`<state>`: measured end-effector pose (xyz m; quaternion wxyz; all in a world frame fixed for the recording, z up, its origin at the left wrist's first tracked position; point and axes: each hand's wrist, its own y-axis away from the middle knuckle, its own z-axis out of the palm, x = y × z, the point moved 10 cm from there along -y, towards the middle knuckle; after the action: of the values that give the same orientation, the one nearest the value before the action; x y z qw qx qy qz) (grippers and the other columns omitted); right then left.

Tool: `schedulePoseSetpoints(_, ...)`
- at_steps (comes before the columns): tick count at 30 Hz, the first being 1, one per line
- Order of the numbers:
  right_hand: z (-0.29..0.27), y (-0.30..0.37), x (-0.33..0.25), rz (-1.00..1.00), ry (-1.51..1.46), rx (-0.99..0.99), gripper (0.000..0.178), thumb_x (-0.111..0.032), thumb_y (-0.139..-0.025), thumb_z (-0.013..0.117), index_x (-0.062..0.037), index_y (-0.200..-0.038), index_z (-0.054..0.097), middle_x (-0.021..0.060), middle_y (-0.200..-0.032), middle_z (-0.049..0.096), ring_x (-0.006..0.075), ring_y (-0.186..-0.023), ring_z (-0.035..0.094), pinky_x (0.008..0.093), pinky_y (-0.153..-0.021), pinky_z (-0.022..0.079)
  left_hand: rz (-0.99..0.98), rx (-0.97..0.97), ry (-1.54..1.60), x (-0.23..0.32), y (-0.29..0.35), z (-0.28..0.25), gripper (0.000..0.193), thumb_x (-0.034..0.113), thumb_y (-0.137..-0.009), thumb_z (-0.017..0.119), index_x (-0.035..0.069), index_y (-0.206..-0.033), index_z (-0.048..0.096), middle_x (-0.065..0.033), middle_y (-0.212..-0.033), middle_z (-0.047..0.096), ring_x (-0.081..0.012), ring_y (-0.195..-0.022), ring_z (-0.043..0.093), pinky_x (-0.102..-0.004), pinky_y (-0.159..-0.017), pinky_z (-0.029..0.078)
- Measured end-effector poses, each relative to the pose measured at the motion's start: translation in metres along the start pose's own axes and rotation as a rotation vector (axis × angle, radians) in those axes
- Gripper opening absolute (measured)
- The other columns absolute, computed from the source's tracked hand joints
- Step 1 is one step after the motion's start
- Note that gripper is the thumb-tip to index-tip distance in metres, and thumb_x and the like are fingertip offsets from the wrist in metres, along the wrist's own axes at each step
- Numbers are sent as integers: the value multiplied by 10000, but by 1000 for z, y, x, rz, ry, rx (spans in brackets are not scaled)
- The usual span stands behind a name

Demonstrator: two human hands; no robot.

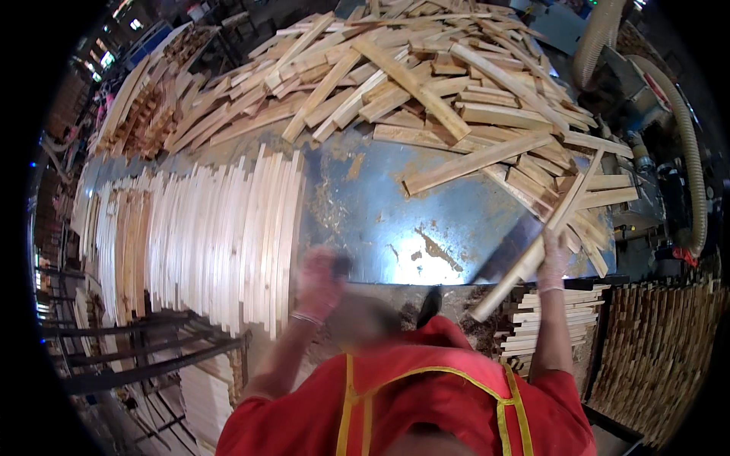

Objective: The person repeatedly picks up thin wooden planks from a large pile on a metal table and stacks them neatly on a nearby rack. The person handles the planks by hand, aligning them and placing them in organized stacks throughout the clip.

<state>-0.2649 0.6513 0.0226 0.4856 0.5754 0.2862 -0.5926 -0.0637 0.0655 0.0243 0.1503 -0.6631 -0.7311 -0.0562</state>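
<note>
My right hand (553, 262), in a pale glove, is closed around a wooden strip (508, 283) at the right end of the metal table. The strip slants, its near end sticking out past the table's front edge. My left hand (318, 283), also gloved, is blurred by motion at the front edge, beside the row of wooden strips (228, 235) laid side by side on the left. A small dark patch shows at its fingers; I cannot make out what it is. Across the back and right of the table lies a heap of loose wooden pieces (411, 83).
The metal table (357, 205) has sawdust on its bare middle. Stacked strips (551, 323) stand below its right front edge, with a larger stack (661, 357) farther right. A ribbed hose (688, 152) hangs at the right. Dark metal bars (129, 357) stand at the lower left.
</note>
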Motion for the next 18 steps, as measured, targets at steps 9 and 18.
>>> schedulePoseSetpoints(9,261,215,116,247,274,-513,887,-300,-977,750,-33,-1645,230,216,-1292,624,295,-1140,649,402,-988,565,32,-552,1246,84,-56,84,424,149,-1032,547,22,-1436,546,-238,-1273,654,-364,-1176,655,-376,-1005,538)
schedulePoseSetpoints(18,310,228,117,155,915,-2006,477,-390,-881,699,-34,-1193,761,169,-1047,754,246,-947,702,385,-865,557,-437,-586,444,80,-59,57,841,252,-809,712,59,-1585,454,-270,-1195,718,-436,-1129,699,-478,-958,569)
